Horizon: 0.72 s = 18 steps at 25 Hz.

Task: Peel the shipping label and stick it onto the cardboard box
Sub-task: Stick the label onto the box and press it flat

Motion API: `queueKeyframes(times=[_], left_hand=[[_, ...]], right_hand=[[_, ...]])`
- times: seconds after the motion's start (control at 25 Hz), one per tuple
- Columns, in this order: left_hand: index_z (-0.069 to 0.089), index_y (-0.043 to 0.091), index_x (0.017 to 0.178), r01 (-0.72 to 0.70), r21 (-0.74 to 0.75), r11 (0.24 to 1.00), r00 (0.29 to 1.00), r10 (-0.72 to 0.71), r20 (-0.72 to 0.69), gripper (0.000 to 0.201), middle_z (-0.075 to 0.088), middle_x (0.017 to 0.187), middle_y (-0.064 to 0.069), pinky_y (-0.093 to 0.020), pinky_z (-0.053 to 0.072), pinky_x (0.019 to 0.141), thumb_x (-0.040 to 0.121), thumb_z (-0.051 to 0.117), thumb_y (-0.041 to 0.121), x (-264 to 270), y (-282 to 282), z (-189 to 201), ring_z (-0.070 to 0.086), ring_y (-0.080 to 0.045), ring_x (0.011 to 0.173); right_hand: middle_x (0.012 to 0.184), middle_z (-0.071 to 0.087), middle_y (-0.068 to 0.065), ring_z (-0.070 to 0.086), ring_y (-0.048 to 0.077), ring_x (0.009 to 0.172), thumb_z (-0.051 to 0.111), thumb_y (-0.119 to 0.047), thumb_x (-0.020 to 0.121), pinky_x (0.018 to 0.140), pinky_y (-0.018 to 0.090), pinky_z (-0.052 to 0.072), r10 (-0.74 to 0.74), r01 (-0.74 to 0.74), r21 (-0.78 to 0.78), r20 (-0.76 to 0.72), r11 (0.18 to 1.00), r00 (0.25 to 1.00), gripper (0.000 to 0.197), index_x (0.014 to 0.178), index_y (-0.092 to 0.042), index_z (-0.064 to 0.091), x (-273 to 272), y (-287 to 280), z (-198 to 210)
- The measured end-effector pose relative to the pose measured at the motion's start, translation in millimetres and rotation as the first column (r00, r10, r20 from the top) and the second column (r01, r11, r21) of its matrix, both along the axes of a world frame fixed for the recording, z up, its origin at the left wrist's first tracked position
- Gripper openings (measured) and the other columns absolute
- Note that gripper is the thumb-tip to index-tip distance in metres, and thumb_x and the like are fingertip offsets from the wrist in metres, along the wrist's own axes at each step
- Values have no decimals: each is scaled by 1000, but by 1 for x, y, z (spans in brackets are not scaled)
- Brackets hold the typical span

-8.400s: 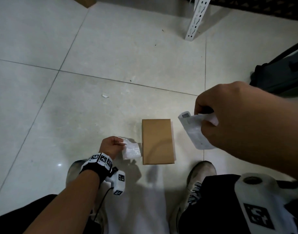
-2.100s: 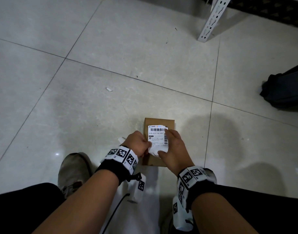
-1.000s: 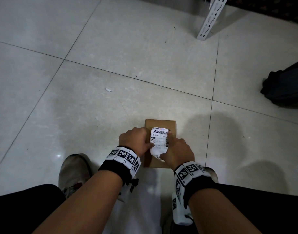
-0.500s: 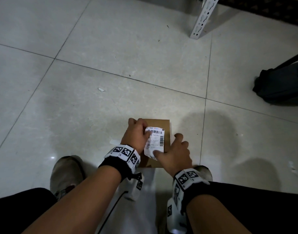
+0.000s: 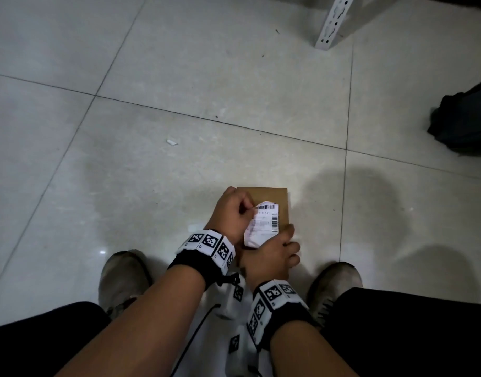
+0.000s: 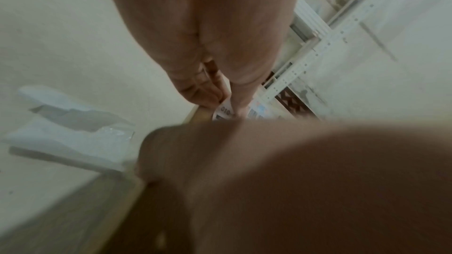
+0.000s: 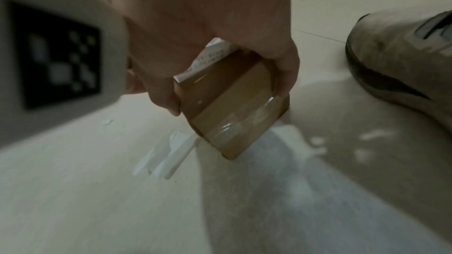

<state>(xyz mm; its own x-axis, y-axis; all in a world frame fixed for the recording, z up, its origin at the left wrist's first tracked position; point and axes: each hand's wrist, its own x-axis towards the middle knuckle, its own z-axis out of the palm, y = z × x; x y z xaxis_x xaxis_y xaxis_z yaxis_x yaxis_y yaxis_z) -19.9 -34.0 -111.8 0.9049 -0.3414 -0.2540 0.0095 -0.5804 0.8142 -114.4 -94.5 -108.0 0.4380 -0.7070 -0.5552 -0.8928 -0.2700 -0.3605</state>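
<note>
We find the cardboard box [image 5: 281, 202] held off the floor [image 5: 179, 91], the right hand [image 5: 272, 254] curled round its near end. The left hand [image 5: 231, 213] pinches the shipping label's [image 5: 264, 224] left edge against the box top. The label sits crumpled, its near end lifting. We judge that creases or a skewed bond may follow if it is pressed down unevenly.

right hand [image 5: 272, 257] now gripping box's [image 5: 283, 197] near end, box lifted
</note>
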Motion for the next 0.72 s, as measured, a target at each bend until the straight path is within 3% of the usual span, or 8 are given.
queueKeyframes(times=[0.12,0.2,0.32,0.44,0.56,0.64,0.72], left_hand=[[52,23,67,-20,-23,1000,995,18,-98,30,66,91,-4,-26,49,74,84,73,9,9,3,4,61,-19,81],[56,18,72,31,-14,999,993,-33,-116,22,67,89,2,-23,48,71,86,71,10,12,4,7,61,-15,78],[60,16,77,62,-15,998,996,-63,-66,15,69,89,3,-26,51,74,87,70,12,11,4,7,64,-16,81],[60,17,78,61,18,998,998,-61,-10,13,68,90,-2,-30,53,76,87,69,14,8,3,3,64,-19,83],[59,19,77,40,47,998,999,-39,-10,16,67,94,-5,-32,54,77,88,68,13,8,2,0,65,-20,83],[58,20,75,58,69,996,998,-58,-7,18,67,94,-6,-32,54,77,88,68,13,10,1,0,65,-20,82],[58,18,76,78,107,991,997,-79,0,17,65,95,-5,-31,53,77,88,67,12,13,-2,2,64,-19,82]], right_hand=[[139,34,15,35,38,127,80,-57,56,91,48,46,74,-74,-15,2,997,997,134,156,-16,0,-5,-1,-1],[138,36,15,39,36,123,76,-68,55,86,46,47,108,-111,-89,-32,990,994,139,158,-14,-2,-8,3,-2],[136,47,24,48,38,112,62,-83,49,81,47,47,142,-139,-244,-6,960,990,144,158,-6,9,-11,10,-3],[147,40,32,49,43,118,48,-88,59,88,52,42,194,-197,-276,-38,941,980,136,159,-4,10,-14,11,-7],[150,35,40,48,49,124,44,-88,65,95,61,38,284,-294,-286,-78,912,956,128,157,-2,21,-16,10,-10],[152,34,39,44,49,130,30,-89,72,105,63,31,341,-353,-274,-93,895,936,122,156,0,26,-18,8,-13],[153,35,33,42,47,132,16,-84,81,106,61,32,363,-364,-225,-48,904,931,112,157,-2,25,-21,1,-13]])
